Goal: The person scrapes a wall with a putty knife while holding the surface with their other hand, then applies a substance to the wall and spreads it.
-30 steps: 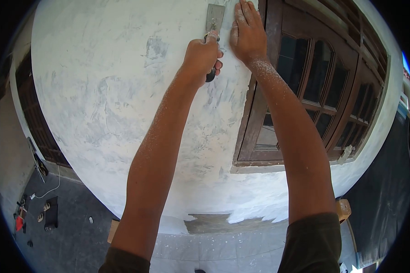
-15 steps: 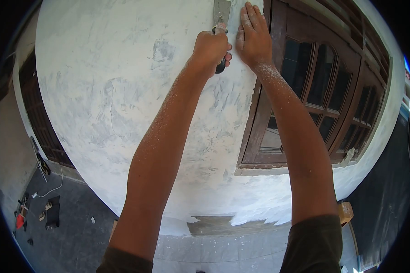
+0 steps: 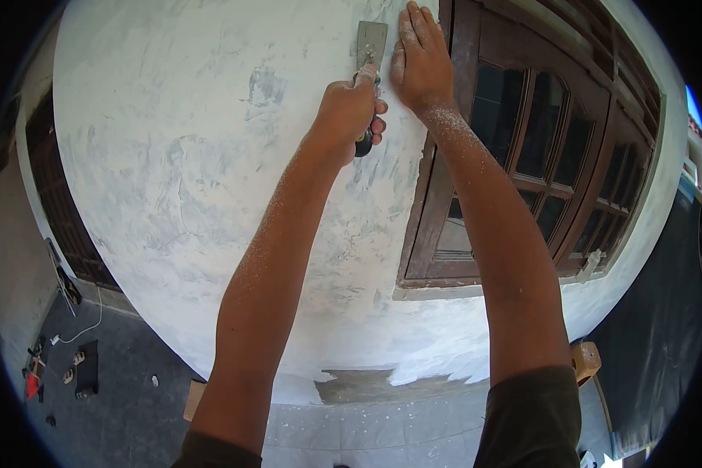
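My left hand (image 3: 346,111) is wrapped round the dark handle of a putty knife (image 3: 372,40), its thumb lying along the base of the metal blade. The blade points upward against the white, patchy wall (image 3: 171,156), and whitish bits cling to it. To the right of the knife, my right hand (image 3: 427,66) lies flat on the wall with its fingers stretched upward, beside the window frame's edge. Pale dust covers the fingers and both forearms.
A brown wooden window (image 3: 515,148) with glass panes is set into the wall at right. Low on the wall is a bare grey-brown patch (image 3: 382,385). Sandals (image 3: 73,366), a white cable (image 3: 86,331) and tools lie on the dark floor at lower left. A yellowish block (image 3: 587,363) stands at lower right.
The putty knife and my left hand have moved down the wall, slightly left. My right hand remains flat near the window edge. The view has shifted slightly.
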Demonstrator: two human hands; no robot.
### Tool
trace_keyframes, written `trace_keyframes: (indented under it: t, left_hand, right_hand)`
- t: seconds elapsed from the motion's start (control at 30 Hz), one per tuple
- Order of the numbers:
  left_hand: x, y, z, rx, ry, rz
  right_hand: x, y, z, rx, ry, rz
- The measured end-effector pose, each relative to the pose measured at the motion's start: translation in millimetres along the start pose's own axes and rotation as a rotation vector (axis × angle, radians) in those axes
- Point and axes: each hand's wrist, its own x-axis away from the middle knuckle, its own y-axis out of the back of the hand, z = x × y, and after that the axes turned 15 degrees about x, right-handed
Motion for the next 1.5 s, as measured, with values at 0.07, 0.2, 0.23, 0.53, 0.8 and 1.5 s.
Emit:
trace_keyframes:
  t: [0.07, 0.2, 0.23, 0.53, 0.8, 1.5]
  left_hand:
    - [-0.2, 6.2, 7.1, -0.025, 0.009, 0.005]
    - [-29.7, -17.7, -32.7, -0.048, -0.110, 0.004]
    - [-33.3, -21.8, -35.5, -0.071, -0.130, -0.004]
    - [-19.8, -7.5, -11.5, -0.088, -0.062, -0.038]
    - [9.1, 10.0, 23.6, -0.082, 0.040, -0.015]
    - [-13.7, -3.3, 4.8, -0.016, -0.066, -0.014]
  right_hand:
    - [1.4, 1.0, 0.7, -0.013, -0.003, 0.002]
    - [0.2, 1.5, 1.7, 0.017, -0.029, 0.038]
    - [-0.9, 2.9, 1.7, 0.008, -0.028, 0.043]
    - [-0.2, 2.4, 1.1, 0.002, -0.020, 0.022]
    - [1.3, 1.6, -0.2, -0.027, 0.003, 0.005]
    - [1.0, 0.7, -2.0, -0.026, 0.000, -0.005]
